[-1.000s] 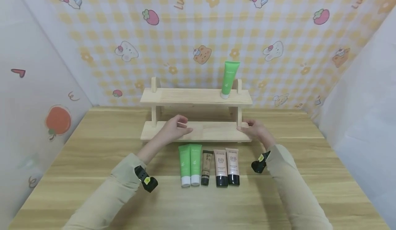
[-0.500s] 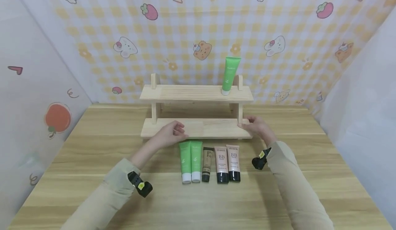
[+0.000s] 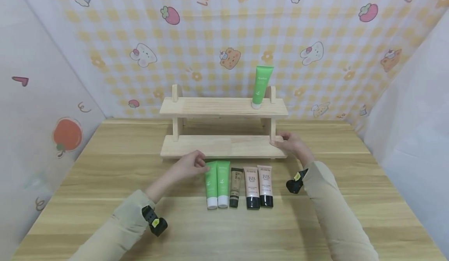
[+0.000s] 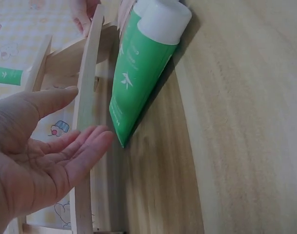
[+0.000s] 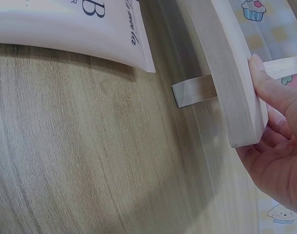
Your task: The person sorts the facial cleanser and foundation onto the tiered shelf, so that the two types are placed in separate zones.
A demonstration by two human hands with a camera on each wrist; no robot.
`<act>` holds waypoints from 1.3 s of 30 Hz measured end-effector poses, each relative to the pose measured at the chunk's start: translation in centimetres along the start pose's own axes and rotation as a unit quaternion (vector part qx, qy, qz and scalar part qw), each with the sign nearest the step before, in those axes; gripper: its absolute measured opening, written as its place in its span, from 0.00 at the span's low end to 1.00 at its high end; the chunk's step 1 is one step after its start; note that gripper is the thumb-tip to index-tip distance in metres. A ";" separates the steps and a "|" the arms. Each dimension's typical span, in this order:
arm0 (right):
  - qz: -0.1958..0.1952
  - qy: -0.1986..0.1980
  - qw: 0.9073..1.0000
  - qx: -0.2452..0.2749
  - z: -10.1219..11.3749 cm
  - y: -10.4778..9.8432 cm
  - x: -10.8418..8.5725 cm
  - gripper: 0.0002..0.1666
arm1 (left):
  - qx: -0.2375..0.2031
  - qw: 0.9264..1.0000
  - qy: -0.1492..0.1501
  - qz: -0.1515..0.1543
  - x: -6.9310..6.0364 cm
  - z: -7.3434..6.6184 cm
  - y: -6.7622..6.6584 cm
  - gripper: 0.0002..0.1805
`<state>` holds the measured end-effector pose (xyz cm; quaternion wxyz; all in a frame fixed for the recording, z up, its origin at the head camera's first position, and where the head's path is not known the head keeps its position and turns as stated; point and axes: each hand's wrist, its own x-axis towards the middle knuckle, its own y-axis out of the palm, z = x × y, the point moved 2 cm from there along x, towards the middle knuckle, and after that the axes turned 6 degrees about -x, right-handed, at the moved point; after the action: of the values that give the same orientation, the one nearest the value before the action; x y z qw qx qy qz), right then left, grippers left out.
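Tubes [image 3: 235,187], five in a row, lie on the surface [image 3: 224,233] just near of a two-tier wooden rack [image 3: 196,146]. The leftmost green tube [image 3: 211,187] seems to be the one that matters: it lies flat, its long axis running near to far, white cap at the near end, flat crimped end at the far end by the lower shelf. The left hand [image 3: 188,166] is the nearer of the two, just left of that far end; from this grip the tube lies to the right, with most of its length running toward the near side. Thumb and fingers are spread apart with nothing between them; whether a fingertip touches the tube I cannot tell. A grasp here would, I judge, close across the crimped end rather than the cap, and the second green tube [image 3: 223,185], right up against its right side, leaves little room for a finger there.

The right hand [image 3: 294,146] is well apart from the green pair; its grip pinches the right end of the lower shelf, thumb above and fingers beneath. On the upper shelf, toward the right end, another green tube [image 3: 261,85] stands on its cap, tilted slightly right.
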<state>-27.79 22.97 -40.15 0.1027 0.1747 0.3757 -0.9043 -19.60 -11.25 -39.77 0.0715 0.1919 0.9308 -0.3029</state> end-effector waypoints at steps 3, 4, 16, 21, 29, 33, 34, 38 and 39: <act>-0.002 0.002 1.000 0.004 0.0 0.1 0.0 0.41 | 0.010 1.000 -0.023 -0.001 -0.3 0.2 0.3 0.28; -0.003 0.002 1.000 0.006 0.0 0.1 -0.1 0.41 | 0.011 0.999 -0.034 -0.001 -0.4 0.2 0.5 0.28; 0.002 0.002 1.000 0.020 0.0 0.2 0.0 0.40 | -0.003 0.996 -0.089 -0.027 -1.0 0.2 3.0 0.44; 0.006 0.008 1.000 0.016 -0.1 0.1 0.1 0.41 | -0.011 0.996 -0.086 -0.032 -0.7 0.2 3.8 0.46; 0.006 0.009 1.000 0.002 -0.2 0.0 0.0 0.44 | -0.017 0.996 -0.085 -0.021 -0.2 -0.2 4.2 0.27; 0.005 0.004 1.000 0.009 -0.2 -0.1 -0.1 0.43 | -0.020 0.996 -0.086 -0.007 -0.1 -0.3 4.5 0.14; 0.006 0.002 1.000 0.010 -0.2 -0.1 -0.1 0.43 | -0.025 0.996 -0.090 -0.005 -0.1 -0.4 4.5 0.14; 0.006 0.000 1.000 0.011 -0.2 0.0 -0.2 0.43 | -0.053 0.993 -0.103 0.004 -0.4 -0.4 4.6 0.15; 0.006 -0.003 1.000 0.010 -0.1 0.0 -0.2 0.43 | -0.062 0.993 -0.103 0.007 -0.4 -0.3 4.6 0.16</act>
<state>-27.60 23.05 -40.15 0.1077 0.1753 0.3648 -0.9081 -17.40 -7.74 -41.88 0.1804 0.1614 0.9341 -0.2624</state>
